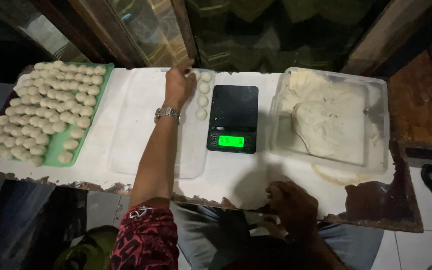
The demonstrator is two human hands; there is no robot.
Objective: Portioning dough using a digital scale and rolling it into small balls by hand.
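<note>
From above the person's head, the left hand (pixel 178 82) is reaching across the white tabletop (pixel 236 175) to the far end of a clear plastic tray (pixel 141 135), its fingers drawn loosely together over the top of a short column of dough balls (pixel 203 95) that is lying along the tray's right edge; whether that grip is actually closing on a ball is hard to tell, since the hand is covering the spot. A metal wristwatch (pixel 167 114) is showing on that wrist. The right hand (pixel 292 205) is resting at the near, chipped edge of the tabletop, fingers curled in, though the dim light is hiding whether it is holding anything. Just right of the column a black digital scale (pixel 233 119) is glowing green. Further right, a clear tub (pixel 380 125) is holding a big lump of dough (pixel 326 122). At the far left, a green tray (pixel 56 155) is sitting packed with rows of finished balls (pixel 46 110).
</note>
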